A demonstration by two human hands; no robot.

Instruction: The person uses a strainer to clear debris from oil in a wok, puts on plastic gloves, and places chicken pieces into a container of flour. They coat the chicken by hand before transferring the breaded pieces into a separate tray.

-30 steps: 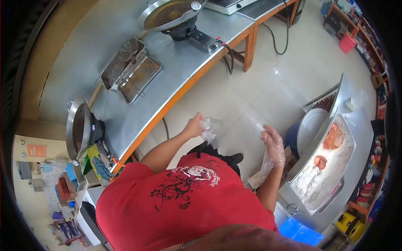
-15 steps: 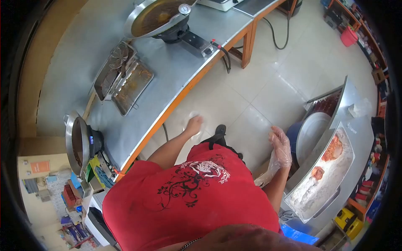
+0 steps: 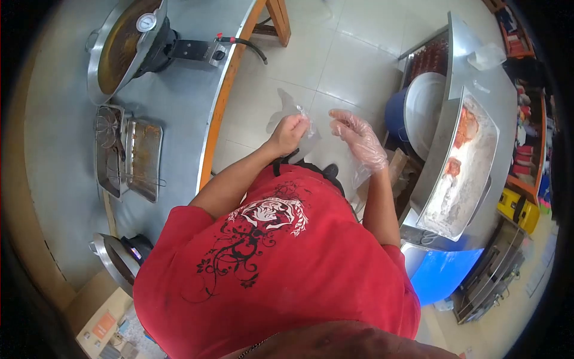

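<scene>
My left hand (image 3: pixel 289 135) is bare and closed around a clear plastic glove (image 3: pixel 280 111), whose loose film hangs out past the fingers. My right hand (image 3: pixel 360 142) wears a similar see-through glove, baggy at the wrist. Its fingers are slightly curled and apart, with nothing visible between them. Both hands are in front of my red shirt, above the floor, a short gap between them. Right of my gloved hand, a metal tray (image 3: pixel 476 179) contains white powder and pieces of reddish coated meat (image 3: pixel 466 128).
On the left metal counter (image 3: pixel 185 128) stand a wok of oil (image 3: pixel 122 54) with a dial thermometer (image 3: pixel 146 23), draining trays (image 3: pixel 144 158) and a second wok (image 3: pixel 113 257). A blue tub with a pale lid (image 3: pixel 426 110) sits beside the right-hand counter. A burner hose (image 3: pixel 254 48) sticks out over the aisle.
My view has turned towards the right. My hands have come up and closer together in front of me, and the plastic glove in my left hand shows more clearly.
</scene>
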